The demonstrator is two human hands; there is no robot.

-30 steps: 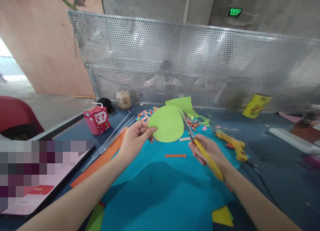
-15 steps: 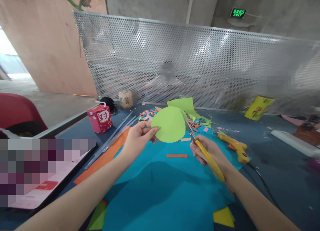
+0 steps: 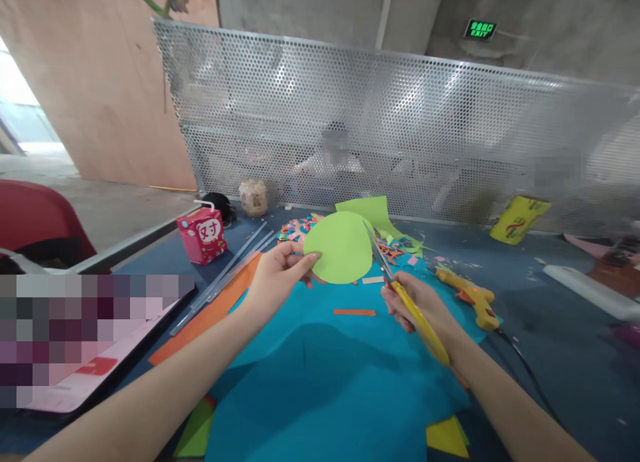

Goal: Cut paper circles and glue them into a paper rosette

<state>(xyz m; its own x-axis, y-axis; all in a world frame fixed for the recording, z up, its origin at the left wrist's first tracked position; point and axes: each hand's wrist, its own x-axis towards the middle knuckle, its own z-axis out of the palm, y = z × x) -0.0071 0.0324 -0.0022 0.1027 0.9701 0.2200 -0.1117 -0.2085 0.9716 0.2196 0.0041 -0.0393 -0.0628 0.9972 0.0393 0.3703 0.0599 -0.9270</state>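
Note:
A round light-green sheet of paper (image 3: 340, 247) is pinched at its left edge by my left hand (image 3: 285, 265), thumb in front and fingers behind. My right hand (image 3: 413, 299) is closed around the yellow handles of a pair of scissors (image 3: 417, 319). The blades point up and away, at the right edge of the green disc. Below both hands lies a large blue sheet (image 3: 320, 389), with a thin orange strip (image 3: 354, 312) and a pale strip (image 3: 371, 280) on it.
A pink drink carton (image 3: 203, 235), clear sticks (image 3: 225, 275) and orange paper (image 3: 200, 322) lie left. Paper scraps (image 3: 300, 229) and a green offcut (image 3: 367, 212) are behind the disc. Right are a yellow glue gun (image 3: 467, 295) and yellow roll (image 3: 519, 220). A perforated metal screen (image 3: 400, 129) stands behind.
The whole view has shifted slightly. My hands, the green disc and the scissors keep almost the same position relative to each other.

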